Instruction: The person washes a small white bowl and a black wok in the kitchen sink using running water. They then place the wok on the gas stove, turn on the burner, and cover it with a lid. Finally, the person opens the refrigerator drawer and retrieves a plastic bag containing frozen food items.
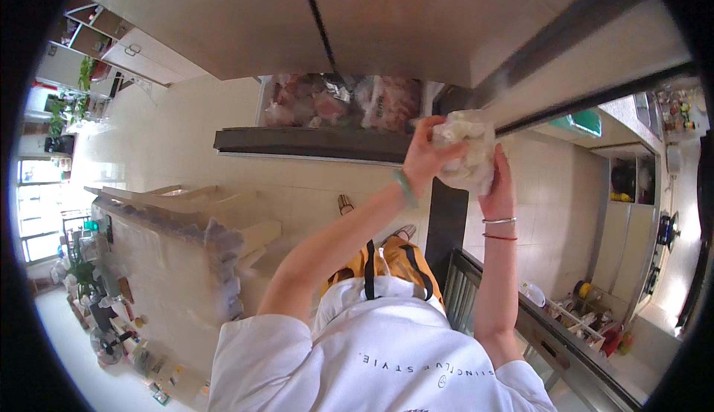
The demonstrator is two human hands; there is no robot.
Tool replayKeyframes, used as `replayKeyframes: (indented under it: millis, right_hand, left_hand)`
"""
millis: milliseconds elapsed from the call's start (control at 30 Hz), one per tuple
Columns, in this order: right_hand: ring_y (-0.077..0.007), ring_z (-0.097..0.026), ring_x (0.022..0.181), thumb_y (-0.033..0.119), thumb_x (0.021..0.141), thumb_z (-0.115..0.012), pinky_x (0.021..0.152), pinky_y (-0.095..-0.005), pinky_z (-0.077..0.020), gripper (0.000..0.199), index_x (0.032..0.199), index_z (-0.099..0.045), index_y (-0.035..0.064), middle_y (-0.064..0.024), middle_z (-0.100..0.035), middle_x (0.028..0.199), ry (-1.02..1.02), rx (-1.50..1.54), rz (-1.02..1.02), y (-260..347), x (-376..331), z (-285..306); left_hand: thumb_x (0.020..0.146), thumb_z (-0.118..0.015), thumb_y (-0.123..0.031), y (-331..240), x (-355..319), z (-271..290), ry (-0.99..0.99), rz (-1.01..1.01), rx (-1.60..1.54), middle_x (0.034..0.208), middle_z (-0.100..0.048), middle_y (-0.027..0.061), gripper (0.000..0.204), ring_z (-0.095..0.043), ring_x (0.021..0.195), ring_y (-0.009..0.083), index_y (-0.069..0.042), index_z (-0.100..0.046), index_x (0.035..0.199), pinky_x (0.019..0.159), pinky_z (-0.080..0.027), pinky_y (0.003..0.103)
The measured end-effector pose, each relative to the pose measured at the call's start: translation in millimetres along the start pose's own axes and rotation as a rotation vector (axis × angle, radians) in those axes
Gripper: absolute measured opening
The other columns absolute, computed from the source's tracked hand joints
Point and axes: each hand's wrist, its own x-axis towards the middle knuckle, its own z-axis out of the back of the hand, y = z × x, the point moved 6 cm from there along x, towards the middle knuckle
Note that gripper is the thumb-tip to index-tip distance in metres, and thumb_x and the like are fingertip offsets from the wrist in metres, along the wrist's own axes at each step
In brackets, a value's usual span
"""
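A clear plastic bag of pale, lumpy food (pixel 468 148) is held up between my two hands in front of the fridge; the kind of food cannot be made out. My left hand (pixel 429 152) grips it from the left, with fingers spread over its top and front. On the right side of the bag, my right hand (pixel 500 185) supports it with fingers pressed along the edge. Below the fridge doors, an open freezer drawer (pixel 312 142) is pulled out. Inside lie several plastic bags of pinkish-red meat (pixel 390 101).
The fridge doors (pixel 223 18) rise just beyond the drawer. At left stands a table under a pale cover (pixel 163 256). A dark-framed sliding door (pixel 547 338) runs by my right side, with a kitchen counter (pixel 628 126) and a rack of bottles (pixel 587 311) past it.
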Motion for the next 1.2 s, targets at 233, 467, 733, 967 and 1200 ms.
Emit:
replayKeyframes:
  millis: [233, 467, 733, 967, 1200]
  right_hand:
    - [-0.0189, -0.057, 0.107, 0.035, 0.095, -0.047, 0.089, -0.0370, -0.0486, 0.043, 0.128, -0.047, 0.0073, -0.0058, -0.059, 0.118, 0.014, 0.174, 0.043, 100, -53, 93]
    - [-0.0177, -0.058, 0.104, 0.025, 0.091, -0.056, 0.088, -0.0343, -0.0484, 0.038, 0.121, -0.052, 0.0031, -0.0064, -0.059, 0.114, -0.083, 0.302, 0.263, 167, -64, 201]
    - [-0.0206, -0.058, 0.105, 0.025, 0.092, -0.054, 0.089, -0.0356, -0.0500, 0.040, 0.125, -0.047, 0.0021, -0.0085, -0.057, 0.118, -0.195, 0.286, 0.512, 265, -68, 280]
    - [-0.0185, -0.057, 0.106, 0.020, 0.091, -0.056, 0.090, -0.0333, -0.0475, 0.039, 0.124, -0.050, 0.0006, -0.0076, -0.057, 0.117, -0.259, 0.377, 0.582, 353, -32, 343]
    - [-0.0188, -0.056, 0.108, 0.022, 0.094, -0.051, 0.091, -0.0353, -0.0480, 0.039, 0.127, -0.047, 0.0033, -0.0062, -0.056, 0.120, -0.353, 0.429, 0.619, 415, 15, 413]
  left_hand:
    - [0.071, -0.080, -0.023, 41, -15, -160, 0.225, 0.012, 0.127, 0.107, -0.055, 0.0083, 0.068, -0.054, 0.100, 0.0175, -0.005, -0.044, 0.125, 0.086, -0.045, 0.032]
    - [0.080, -0.073, -0.027, 101, 8, -272, 0.460, 0.185, 0.068, 0.115, -0.051, 0.0102, 0.065, -0.053, 0.102, 0.0164, -0.005, -0.037, 0.129, 0.082, -0.048, 0.028]
    - [0.081, -0.071, -0.032, 151, 40, -411, 0.675, 0.289, 0.196, 0.115, -0.052, 0.0054, 0.066, -0.056, 0.102, 0.0148, -0.008, -0.034, 0.130, 0.073, -0.052, 0.031]
    - [0.082, -0.070, -0.029, 185, 98, -524, 0.769, 0.326, 0.255, 0.116, -0.053, 0.0049, 0.061, -0.056, 0.100, 0.0143, -0.009, -0.036, 0.129, 0.072, -0.051, 0.032]
    - [0.081, -0.071, -0.034, 208, 146, -616, 0.778, 0.414, 0.284, 0.116, -0.054, 0.0056, 0.062, -0.056, 0.098, 0.0148, -0.009, -0.040, 0.128, 0.075, -0.048, 0.029]
